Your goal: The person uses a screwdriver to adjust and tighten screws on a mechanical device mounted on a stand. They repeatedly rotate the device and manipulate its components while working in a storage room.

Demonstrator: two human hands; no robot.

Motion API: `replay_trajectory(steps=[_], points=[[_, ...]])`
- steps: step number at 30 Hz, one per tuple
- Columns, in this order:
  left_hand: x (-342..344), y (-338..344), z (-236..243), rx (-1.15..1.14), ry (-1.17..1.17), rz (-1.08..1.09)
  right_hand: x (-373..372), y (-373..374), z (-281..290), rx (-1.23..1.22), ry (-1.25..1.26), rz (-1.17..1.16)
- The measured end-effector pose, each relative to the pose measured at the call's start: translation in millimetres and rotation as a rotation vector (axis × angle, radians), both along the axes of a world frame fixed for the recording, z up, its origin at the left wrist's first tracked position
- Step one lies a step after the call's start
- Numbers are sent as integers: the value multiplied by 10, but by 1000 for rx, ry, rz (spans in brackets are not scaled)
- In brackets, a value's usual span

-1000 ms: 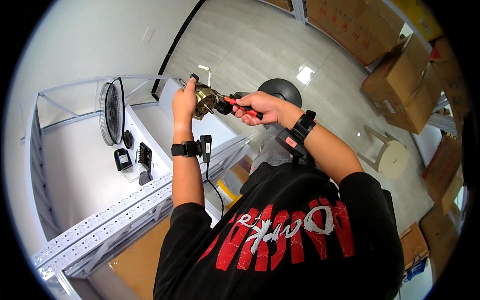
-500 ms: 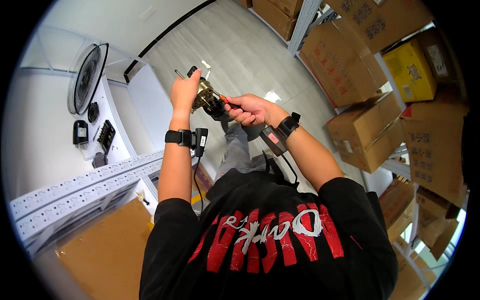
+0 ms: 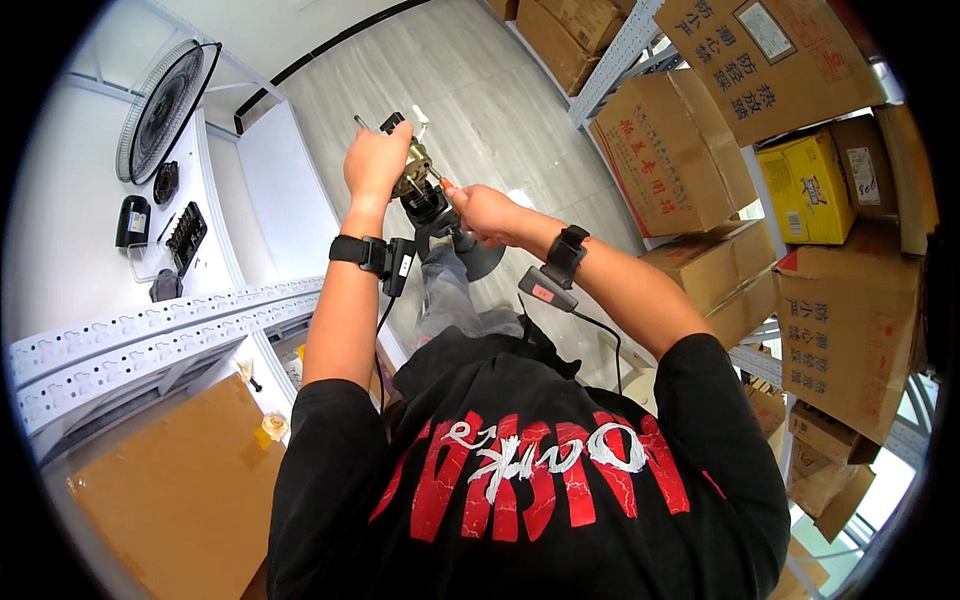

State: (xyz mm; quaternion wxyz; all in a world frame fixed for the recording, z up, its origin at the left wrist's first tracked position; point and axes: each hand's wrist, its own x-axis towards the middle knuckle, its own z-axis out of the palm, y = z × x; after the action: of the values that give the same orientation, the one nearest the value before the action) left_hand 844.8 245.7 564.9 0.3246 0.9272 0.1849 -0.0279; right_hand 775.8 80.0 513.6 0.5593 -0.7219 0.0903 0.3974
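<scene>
My left hand (image 3: 376,160) is closed around the top of a brass-coloured motor (image 3: 416,172) with a black housing below it and a thin shaft and small white piece sticking out. My right hand (image 3: 483,213) grips a red-and-black screwdriver (image 3: 447,186), mostly hidden by the fingers, its shank against the motor's right side. A dark round base (image 3: 482,262) lies on the floor beneath, by my legs.
At left, a white shelf holds a fan grille (image 3: 150,110), a black cylinder (image 3: 133,220), a bit set (image 3: 186,236) and small parts. A metal rail (image 3: 150,333) runs below. Cardboard boxes (image 3: 665,150) and a yellow box (image 3: 805,190) fill racks at right.
The view has swung, bringing more of the right-hand boxes in. My hands keep hold of the motor and screwdriver, which appear tilted more upright, with the base lower in view.
</scene>
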Motion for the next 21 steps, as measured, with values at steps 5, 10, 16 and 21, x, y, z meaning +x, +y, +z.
replay_trajectory(steps=[5,10,16,21], points=[[-20,11,3,-13,-20,5,-28,51,-51,-217,-225,115],[-43,-26,37,-24,-55,17,-15,36,-204,-402,-558,210],[16,34,-73,-31,-6,-12,-45,112,-156,-572,-623,259],[7,62,-116,-61,-21,-29,-131,124,21,-651,-673,284]])
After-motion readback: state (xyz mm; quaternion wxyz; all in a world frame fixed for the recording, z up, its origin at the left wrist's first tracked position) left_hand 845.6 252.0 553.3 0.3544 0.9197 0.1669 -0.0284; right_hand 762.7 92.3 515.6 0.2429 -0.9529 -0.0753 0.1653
